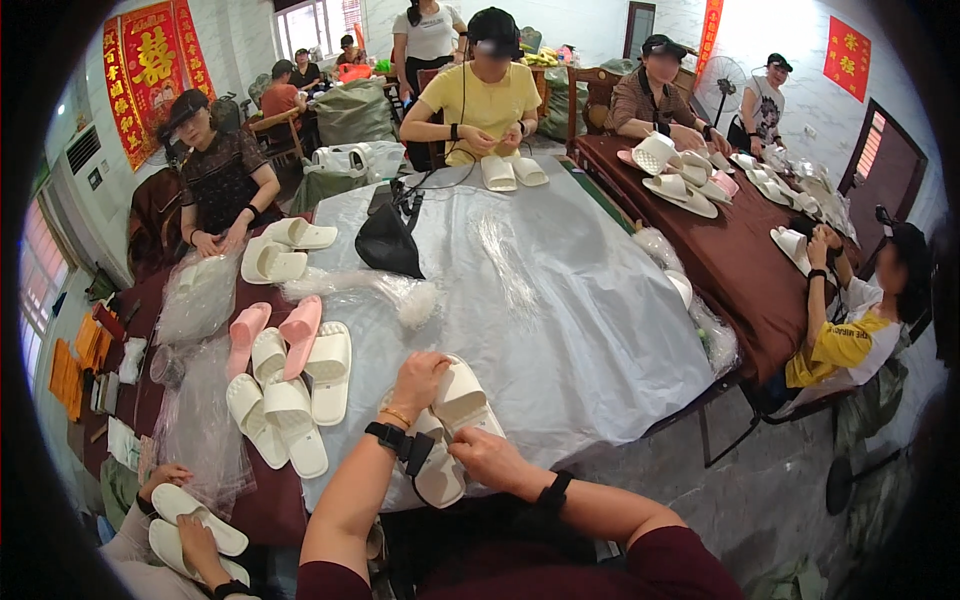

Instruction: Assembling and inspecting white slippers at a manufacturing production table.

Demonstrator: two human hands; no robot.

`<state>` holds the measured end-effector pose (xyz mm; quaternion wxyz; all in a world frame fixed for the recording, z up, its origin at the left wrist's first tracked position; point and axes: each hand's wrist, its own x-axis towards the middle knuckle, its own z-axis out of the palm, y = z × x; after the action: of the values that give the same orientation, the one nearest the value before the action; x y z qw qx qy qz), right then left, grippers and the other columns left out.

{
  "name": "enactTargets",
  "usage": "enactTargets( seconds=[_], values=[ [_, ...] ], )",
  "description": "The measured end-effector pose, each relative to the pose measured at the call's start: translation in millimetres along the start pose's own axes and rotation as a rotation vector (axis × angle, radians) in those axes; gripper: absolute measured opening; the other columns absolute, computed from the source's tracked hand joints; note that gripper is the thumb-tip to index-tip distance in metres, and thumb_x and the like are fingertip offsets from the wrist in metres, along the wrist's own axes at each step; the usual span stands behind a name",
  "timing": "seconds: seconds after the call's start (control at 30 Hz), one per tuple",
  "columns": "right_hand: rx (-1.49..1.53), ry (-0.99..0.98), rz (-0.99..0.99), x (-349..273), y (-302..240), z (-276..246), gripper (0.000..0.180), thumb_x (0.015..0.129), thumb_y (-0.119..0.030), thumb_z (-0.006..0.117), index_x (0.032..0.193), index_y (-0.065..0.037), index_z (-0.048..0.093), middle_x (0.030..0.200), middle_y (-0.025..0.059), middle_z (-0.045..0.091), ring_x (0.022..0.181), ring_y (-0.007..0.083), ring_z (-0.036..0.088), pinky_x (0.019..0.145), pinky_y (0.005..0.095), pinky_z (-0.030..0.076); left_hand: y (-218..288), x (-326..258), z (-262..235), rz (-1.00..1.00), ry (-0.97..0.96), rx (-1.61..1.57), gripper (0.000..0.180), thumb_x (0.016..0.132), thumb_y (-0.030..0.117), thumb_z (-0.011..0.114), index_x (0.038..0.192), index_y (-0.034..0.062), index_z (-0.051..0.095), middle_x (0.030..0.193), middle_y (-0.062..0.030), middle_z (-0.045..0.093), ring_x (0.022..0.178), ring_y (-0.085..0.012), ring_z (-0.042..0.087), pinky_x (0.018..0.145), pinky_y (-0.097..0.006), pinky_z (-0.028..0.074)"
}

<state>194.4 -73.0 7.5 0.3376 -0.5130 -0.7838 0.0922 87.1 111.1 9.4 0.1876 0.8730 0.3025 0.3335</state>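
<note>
Two white slippers [462, 390] lie side by side at the near edge of the bench [600, 350], on its silvery grey sheet, beneath the person's hands. The left hand [420, 383] is bent over the pair with fingers curled narrow; the right hand [488, 458] is closed in loosely at the right-hand slipper, near its strap. Whether either one pinches something thin, I cannot tell. Left of them lies a cluster of white slippers [328, 368] with two pink slippers [300, 335] among them, and clear plastic bags [205, 420] beside those. Farther back are a black bag [388, 243] and a bundle of thin clear strands [507, 268]. At lower left, a co-worker's hands [198, 545] are on another white pair [215, 522].
</note>
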Motion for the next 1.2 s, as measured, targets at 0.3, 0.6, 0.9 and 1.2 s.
enactTargets(
  seconds=[0.3,0.6,0.9,1.2],
  values=[
    [0.043,0.105,-0.033,8,43,2,0.009,0.076,-0.003,0.053,0.084,0.0,0.057,0.102,0.0148,0.056,0.087,0.0315,0.061,0.073,0.0385,0.052,-12,3,2,-0.403,-0.244,-0.308,0.02,0.087,0.017,0.055,0.093,0.0012,0.066,0.081,-0.0092,0.067,0.075,-0.014,0.06,0.068,-0.03,0.048],
    [-0.026,0.023,0.011,16,62,4,0.01,0.079,-0.007,0.052,0.086,-0.002,0.057,0.089,0.0136,0.057,0.081,0.0319,0.06,0.068,0.0395,0.05,-12,10,-5,-0.567,-0.443,-0.547,0.024,0.091,0.022,0.052,0.096,0.0012,0.063,0.083,-0.003,0.061,0.074,-0.0118,0.053,0.065,-0.027,0.044],
    [-0.016,-0.017,-0.069,29,60,2,0.009,0.078,-0.008,0.052,0.086,-0.004,0.055,0.085,0.0122,0.057,0.08,0.0313,0.06,0.07,0.041,0.049,-9,16,8,-0.675,-0.516,-0.789,0.026,0.09,0.017,0.049,0.105,0.0006,0.063,0.096,-0.0089,0.064,0.089,-0.0175,0.058,0.08,-0.03,0.046],
    [-0.064,-0.001,-0.069,31,58,4,0.009,0.079,-0.008,0.052,0.087,-0.004,0.055,0.086,0.0109,0.057,0.081,0.0295,0.059,0.073,0.0388,0.048,-17,14,14,-0.766,-0.518,-0.736,0.026,0.091,0.014,0.047,0.11,0.001,0.061,0.098,-0.0051,0.063,0.087,-0.0139,0.058,0.077,-0.029,0.047]
  ],
)
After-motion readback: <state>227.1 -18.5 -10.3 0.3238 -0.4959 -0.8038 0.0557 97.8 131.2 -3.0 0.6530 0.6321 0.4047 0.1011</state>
